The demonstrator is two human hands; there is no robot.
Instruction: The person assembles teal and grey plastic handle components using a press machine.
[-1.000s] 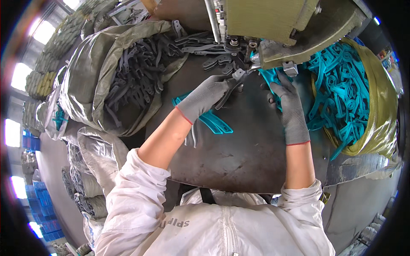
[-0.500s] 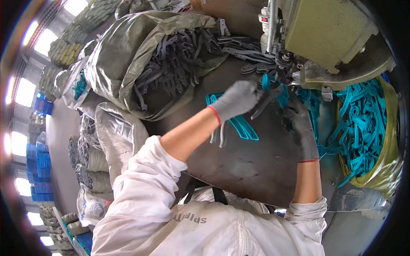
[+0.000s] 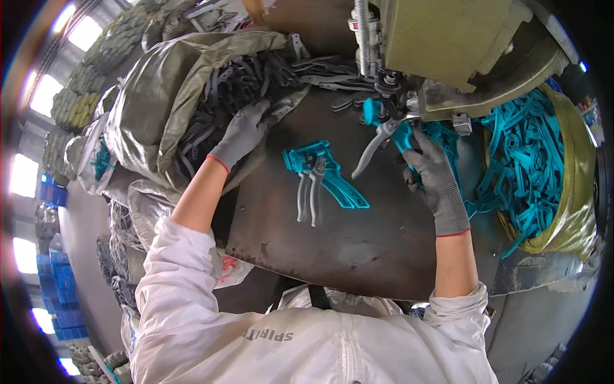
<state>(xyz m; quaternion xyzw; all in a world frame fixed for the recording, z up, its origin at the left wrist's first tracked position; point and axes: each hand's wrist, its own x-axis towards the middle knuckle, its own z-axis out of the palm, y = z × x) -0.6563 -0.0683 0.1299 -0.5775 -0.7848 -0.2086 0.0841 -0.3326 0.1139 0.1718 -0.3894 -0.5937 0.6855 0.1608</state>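
Observation:
My right hand [image 3: 430, 168], in a grey glove, grips a teal-and-grey plier-like tool part [image 3: 387, 131] and holds it under the press head [image 3: 387, 82] of the olive-green machine [image 3: 448, 38]. My left hand [image 3: 243, 134], also gloved, reaches into the open grey sack [image 3: 160, 96] and rests on the dark grey metal handle parts [image 3: 211, 102] inside; whether it grips one is hidden. Two assembled teal-and-grey tool pieces [image 3: 320, 176] lie on the dark metal work plate [image 3: 332, 237] between my hands.
A yellow-rimmed sack [image 3: 579, 185] full of teal plastic handles [image 3: 524, 153] stands at the right. More grey parts [image 3: 326, 67] lie by the machine base. Stacked sacks [image 3: 77, 102] and blue crates [image 3: 51, 192] line the far left.
My left hand left the machine and moved left into the grey sack. Assembled pieces now lie on the plate. My right hand stays at the press with a part.

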